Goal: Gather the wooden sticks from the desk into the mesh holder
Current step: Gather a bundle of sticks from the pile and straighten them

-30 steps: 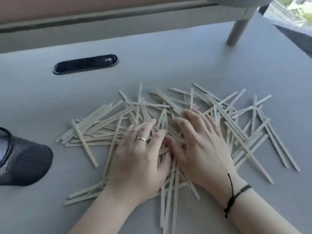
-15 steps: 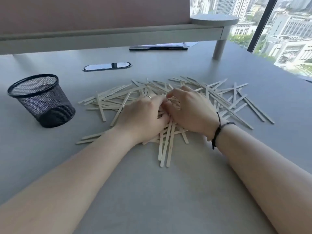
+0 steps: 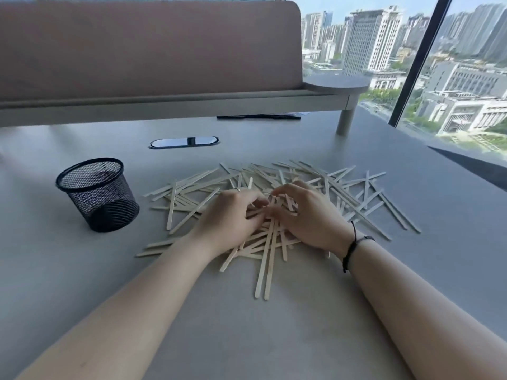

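From my feed I see one grey bench (image 3: 274, 338), with a padded partition (image 3: 148, 45) behind it and a window (image 3: 452, 64) on the right showing city blocks. I can read no writing anywhere. One black mesh holder (image 3: 98, 193) stands upright at the left, well apart from the wooden sticks (image 3: 356, 193), which lie in a single loose heap, dozens overlapping, too many to count. Two hands sit on the middle of the heap: my left hand (image 3: 229, 218) and right hand (image 3: 307, 215) both have a curled grip bunching sticks between them, hiding the pile's centre. One cable slot (image 3: 183, 142) and one dark flat item (image 3: 258, 116) lie farther back.
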Action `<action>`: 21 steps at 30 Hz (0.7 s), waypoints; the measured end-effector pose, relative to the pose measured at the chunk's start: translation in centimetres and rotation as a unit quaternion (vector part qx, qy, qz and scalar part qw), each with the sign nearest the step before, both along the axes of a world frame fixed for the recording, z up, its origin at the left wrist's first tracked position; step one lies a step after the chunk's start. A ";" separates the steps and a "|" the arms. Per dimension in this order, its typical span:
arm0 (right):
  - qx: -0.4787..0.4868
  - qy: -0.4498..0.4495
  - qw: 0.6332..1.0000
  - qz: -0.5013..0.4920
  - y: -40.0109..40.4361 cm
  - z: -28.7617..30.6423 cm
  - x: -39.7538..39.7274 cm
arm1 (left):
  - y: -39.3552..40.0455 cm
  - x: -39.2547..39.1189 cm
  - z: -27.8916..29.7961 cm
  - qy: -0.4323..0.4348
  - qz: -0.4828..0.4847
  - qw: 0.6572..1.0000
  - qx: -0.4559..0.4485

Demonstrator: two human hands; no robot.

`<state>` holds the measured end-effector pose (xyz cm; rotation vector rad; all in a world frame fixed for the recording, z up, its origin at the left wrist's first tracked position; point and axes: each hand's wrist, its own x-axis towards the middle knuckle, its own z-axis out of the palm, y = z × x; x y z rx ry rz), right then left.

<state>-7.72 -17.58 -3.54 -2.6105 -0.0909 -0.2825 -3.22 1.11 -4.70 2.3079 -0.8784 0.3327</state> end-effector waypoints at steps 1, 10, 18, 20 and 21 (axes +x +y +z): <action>0.005 -0.003 1.000 0.000 -0.1 0.0 0.0 | 0.1 0.1 0.0 -0.002 -0.008 1.000 -0.008; 0.025 -0.014 1.000 -0.001 -0.2 -0.2 0.1 | 0.5 -0.1 -0.2 -0.062 -0.005 0.997 -0.039; 0.040 -0.009 0.999 -0.005 -0.3 -0.4 0.2 | 0.2 -0.4 0.0 -0.068 0.040 0.996 -0.032; 0.030 -0.013 0.999 -0.015 -0.2 -0.4 0.1 | 0.3 -0.3 -0.2 -0.049 0.038 0.998 -0.019; 0.024 -0.015 0.999 -0.023 -0.2 -0.3 0.1 | 0.4 -0.2 -0.2 -0.046 0.036 0.998 -0.009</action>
